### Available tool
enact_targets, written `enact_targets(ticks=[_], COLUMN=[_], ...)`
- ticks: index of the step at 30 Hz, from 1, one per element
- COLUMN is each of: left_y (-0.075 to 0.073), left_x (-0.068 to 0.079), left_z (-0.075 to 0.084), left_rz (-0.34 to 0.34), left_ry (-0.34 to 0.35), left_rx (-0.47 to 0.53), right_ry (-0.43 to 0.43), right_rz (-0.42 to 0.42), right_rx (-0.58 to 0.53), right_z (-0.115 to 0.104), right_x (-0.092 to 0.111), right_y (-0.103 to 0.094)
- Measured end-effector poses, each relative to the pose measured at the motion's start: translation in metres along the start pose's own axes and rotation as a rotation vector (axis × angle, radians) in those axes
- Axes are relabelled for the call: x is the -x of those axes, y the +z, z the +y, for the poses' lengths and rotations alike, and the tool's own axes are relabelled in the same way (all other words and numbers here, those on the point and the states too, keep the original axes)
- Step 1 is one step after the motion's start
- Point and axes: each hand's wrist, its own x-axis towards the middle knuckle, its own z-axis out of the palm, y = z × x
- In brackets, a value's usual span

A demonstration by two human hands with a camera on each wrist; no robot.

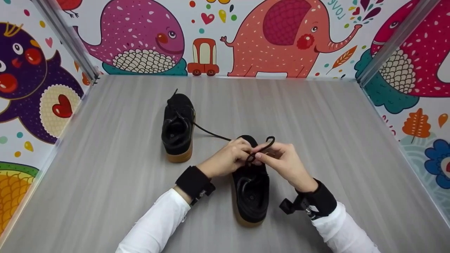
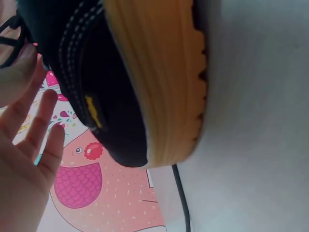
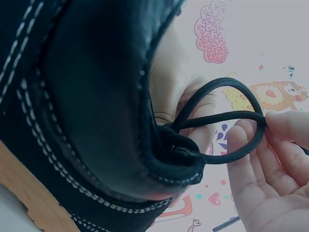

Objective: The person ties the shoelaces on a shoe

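Observation:
A black low shoe [image 1: 263, 207] with a tan gum sole [image 2: 164, 87] stands on the grey surface, its heel toward me. Over its front, my left hand [image 1: 230, 160] pinches the black shoelace close to the tongue, its other fingers spread in the left wrist view. From the right, my right hand [image 1: 286, 163] grips the lace between thumb and forefinger. A loop of shoelace [image 3: 217, 117] stretches from the tongue to these fingertips in the right wrist view. A short lace end [image 1: 271, 140] curls up above the right fingers. Both hands partly cover the shoe's toe and eyelets.
The matching black shoe [image 1: 177, 147] stands farther off to the left, its lace loosely lying on top. A dark lace [image 1: 211, 133] runs across the surface between both shoes. Walls with printed cartoon animals [image 1: 281, 35] border the grey surface [image 1: 316, 116] at the back and sides.

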Motion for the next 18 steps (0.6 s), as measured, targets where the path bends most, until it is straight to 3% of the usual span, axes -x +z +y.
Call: enact_targets(ticks=[6,14,18], left_y=[0.003,-0.004,-0.01], left_x=[0.003,0.008,0.012], left_z=[0.0,0.007,0.012], left_rz=[0.067,0.054,0.12], left_ry=[-0.011,-0.07,-0.122], left_rx=[-0.025,-0.095,-0.12], right_ry=[-0.003,-0.011,-0.027], right_rz=[-0.002,0.002,0.005], right_rx=[-0.025,-0.043,-0.051], right_z=[0.0,0.0,0.001], right_x=[0.0,0.002,0.002], right_y=[0.001,-0.001,-0.002])
